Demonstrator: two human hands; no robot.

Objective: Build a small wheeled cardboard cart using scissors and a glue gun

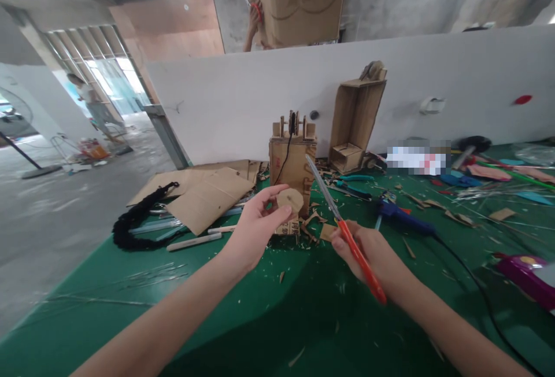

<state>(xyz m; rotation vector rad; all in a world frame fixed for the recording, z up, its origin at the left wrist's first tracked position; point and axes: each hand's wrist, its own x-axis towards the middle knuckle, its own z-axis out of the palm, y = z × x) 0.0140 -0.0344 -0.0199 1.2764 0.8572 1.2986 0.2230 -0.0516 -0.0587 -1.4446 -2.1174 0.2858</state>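
Pinching a cardboard disc (pixel 289 200), the left hand (pixel 259 221) is nearly closed; the right hand (pixel 375 251) (curled) grips a red-handled tool (pixel 347 233) at four o'clock from the disc.

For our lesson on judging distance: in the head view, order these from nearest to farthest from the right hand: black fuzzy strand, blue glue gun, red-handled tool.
1. Red-handled tool: held in the right hand.
2. Blue glue gun: on the green tabletop, just beyond the hand.
3. Black fuzzy strand: across the tabletop, far to the left.
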